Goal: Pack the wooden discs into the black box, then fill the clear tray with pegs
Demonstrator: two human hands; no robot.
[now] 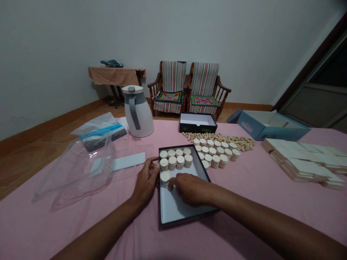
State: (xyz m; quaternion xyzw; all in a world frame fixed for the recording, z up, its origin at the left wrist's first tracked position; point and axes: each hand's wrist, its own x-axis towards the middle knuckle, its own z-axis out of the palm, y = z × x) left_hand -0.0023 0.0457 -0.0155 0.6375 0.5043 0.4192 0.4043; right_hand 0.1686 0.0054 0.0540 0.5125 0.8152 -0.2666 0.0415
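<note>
A shallow black box with a white inside [187, 211] lies on the pink tablecloth in front of me. Stacks of round wooden discs [176, 159] fill its far end in rows. My left hand [145, 182] rests against the box's left rim, fingers curled on the edge. My right hand [191, 187] is inside the box, its fingertips pressed on a stack of discs [165, 177] near the left wall. More disc stacks [217, 151] stand on the cloth to the right of the box.
Small wooden beads [233, 140] lie behind the disc stacks. A black box [197, 123], a white jug [136, 111], a blue box [267, 124], flat wooden tiles [306, 162] and clear plastic bags [76, 169] surround them. Two striped chairs [188, 90] stand at the wall.
</note>
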